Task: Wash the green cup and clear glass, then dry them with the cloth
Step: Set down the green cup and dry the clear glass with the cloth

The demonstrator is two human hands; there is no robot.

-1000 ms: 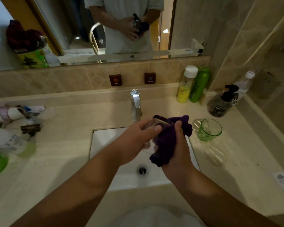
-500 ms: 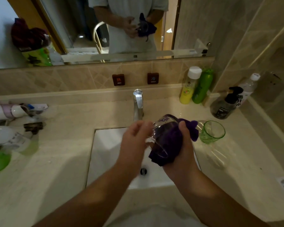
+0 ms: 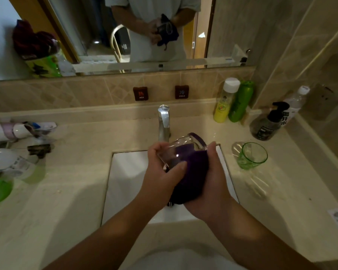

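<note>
Landmark: faucet [image 3: 164, 121].

- Clear glass [image 3: 180, 148]: held over sink [image 3: 129, 172], just in front of faucet, tilted. Drying in hand; washing judged done.
- Cloth [image 3: 191, 172], purple: wrapped round glass's lower side, part showing through the wall.
- Left hand [image 3: 162, 168]: closed round glass, thumb across front.
- Right hand [image 3: 209, 184]: closed on cloth, pressing it to glass.
- Green cup [image 3: 252, 155]: upright on counter [image 3: 281, 191], right of faucet, untouched. Dry or wet: cannot tell.
- Left to do: finish glass, set down; cup possibly.

Two drinking vessels (one clear glass [image 3: 180, 148], one green cup [image 3: 251, 155]), four bottles.
</note>
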